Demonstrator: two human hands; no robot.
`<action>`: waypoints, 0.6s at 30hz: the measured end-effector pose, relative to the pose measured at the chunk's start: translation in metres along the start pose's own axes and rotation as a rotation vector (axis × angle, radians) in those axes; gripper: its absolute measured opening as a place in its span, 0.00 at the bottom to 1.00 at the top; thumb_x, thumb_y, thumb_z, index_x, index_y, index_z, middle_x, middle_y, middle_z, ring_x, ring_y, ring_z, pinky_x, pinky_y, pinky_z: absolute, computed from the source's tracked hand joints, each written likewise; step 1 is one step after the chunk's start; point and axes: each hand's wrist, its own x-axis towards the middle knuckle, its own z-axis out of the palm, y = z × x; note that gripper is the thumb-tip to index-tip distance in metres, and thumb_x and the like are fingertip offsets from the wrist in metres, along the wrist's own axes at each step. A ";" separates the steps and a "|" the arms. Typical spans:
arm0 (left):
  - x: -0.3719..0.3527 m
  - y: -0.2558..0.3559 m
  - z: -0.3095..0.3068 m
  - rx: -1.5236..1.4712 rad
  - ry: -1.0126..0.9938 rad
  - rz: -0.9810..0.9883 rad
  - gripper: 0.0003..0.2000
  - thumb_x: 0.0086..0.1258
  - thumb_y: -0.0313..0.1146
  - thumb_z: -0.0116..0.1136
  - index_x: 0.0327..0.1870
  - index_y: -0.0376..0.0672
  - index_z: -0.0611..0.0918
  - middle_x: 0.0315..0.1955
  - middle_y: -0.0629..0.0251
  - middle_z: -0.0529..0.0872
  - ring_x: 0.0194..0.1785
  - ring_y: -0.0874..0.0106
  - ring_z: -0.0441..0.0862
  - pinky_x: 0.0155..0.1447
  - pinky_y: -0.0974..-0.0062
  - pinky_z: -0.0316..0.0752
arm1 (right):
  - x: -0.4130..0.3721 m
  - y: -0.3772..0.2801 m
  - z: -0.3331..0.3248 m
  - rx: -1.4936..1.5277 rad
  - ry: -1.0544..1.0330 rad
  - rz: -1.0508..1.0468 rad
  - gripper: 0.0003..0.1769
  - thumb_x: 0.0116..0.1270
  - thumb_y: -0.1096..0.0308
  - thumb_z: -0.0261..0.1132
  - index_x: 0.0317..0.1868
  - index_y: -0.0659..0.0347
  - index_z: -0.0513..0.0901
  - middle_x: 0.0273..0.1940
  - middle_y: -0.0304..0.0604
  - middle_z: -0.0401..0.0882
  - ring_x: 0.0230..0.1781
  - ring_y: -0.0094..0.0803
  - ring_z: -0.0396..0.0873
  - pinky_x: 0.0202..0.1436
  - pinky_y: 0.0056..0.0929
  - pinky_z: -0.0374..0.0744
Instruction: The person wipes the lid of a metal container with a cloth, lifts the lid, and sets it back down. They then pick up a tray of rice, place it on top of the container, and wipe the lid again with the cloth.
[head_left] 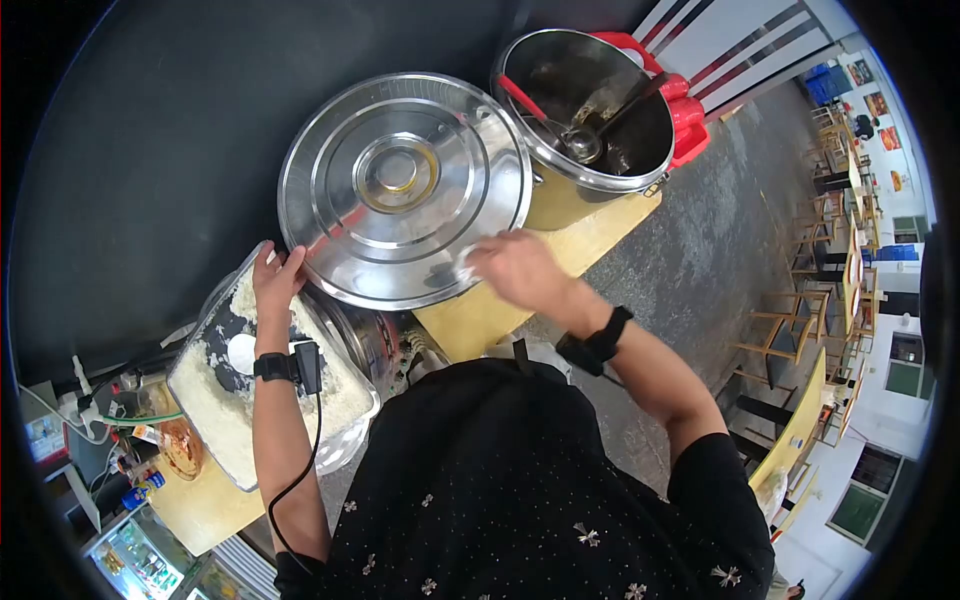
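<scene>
A large round metal lid (330,190) lies in front of me. My right hand (525,270) is closed on a crumpled white cloth (466,264), which touches the lid's near right part; whether it is cloth or paper is hard to tell. My left hand (278,280) is at the lid's left edge, above the far corner of a clear tub (368,412) of white rice (225,425). Its thumb and fingers are apart, and I see nothing held in them. A small white disc-like thing (242,353) shows in the tub beside my left wrist.
Right of the lid stands a deep metal pot (655,150) with a ladle (582,146) and red-handled utensil (522,98) inside. Red containers (685,115) sit behind it. A yellow tabletop (580,250) runs underneath. Tables and chairs (785,330) stand far right; a dark wall (150,150) rises left.
</scene>
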 end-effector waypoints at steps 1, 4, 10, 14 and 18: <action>0.000 0.002 0.000 0.002 0.001 -0.007 0.49 0.70 0.40 0.82 0.87 0.42 0.61 0.80 0.37 0.69 0.66 0.61 0.84 0.63 0.63 0.84 | -0.005 0.020 -0.008 0.062 0.012 0.079 0.12 0.64 0.72 0.68 0.47 0.54 0.90 0.46 0.44 0.89 0.47 0.48 0.89 0.50 0.46 0.87; -0.003 0.003 0.003 0.012 -0.004 0.000 0.49 0.70 0.40 0.82 0.87 0.42 0.62 0.80 0.39 0.70 0.65 0.62 0.84 0.62 0.63 0.83 | -0.011 0.061 -0.020 0.090 0.188 0.251 0.10 0.67 0.72 0.69 0.47 0.52 0.91 0.45 0.44 0.88 0.44 0.50 0.89 0.45 0.47 0.86; -0.060 0.024 0.048 0.829 0.243 0.825 0.33 0.80 0.35 0.65 0.80 0.29 0.67 0.80 0.34 0.68 0.84 0.40 0.65 0.87 0.52 0.60 | -0.019 0.038 0.007 0.118 0.426 0.314 0.09 0.70 0.71 0.70 0.49 0.56 0.90 0.39 0.47 0.85 0.38 0.51 0.87 0.42 0.47 0.85; -0.115 0.007 0.111 0.808 0.067 0.663 0.48 0.80 0.51 0.65 0.84 0.21 0.55 0.84 0.26 0.55 0.89 0.36 0.50 0.91 0.45 0.46 | -0.022 -0.003 0.002 0.130 0.297 0.276 0.09 0.69 0.71 0.70 0.48 0.55 0.90 0.38 0.46 0.85 0.38 0.49 0.87 0.42 0.47 0.85; -0.124 -0.004 0.130 0.969 0.172 0.768 0.55 0.76 0.55 0.70 0.86 0.22 0.51 0.86 0.27 0.48 0.90 0.35 0.43 0.91 0.43 0.40 | -0.013 0.031 -0.010 0.178 0.265 0.310 0.08 0.68 0.70 0.72 0.47 0.54 0.90 0.39 0.44 0.86 0.40 0.48 0.88 0.43 0.46 0.86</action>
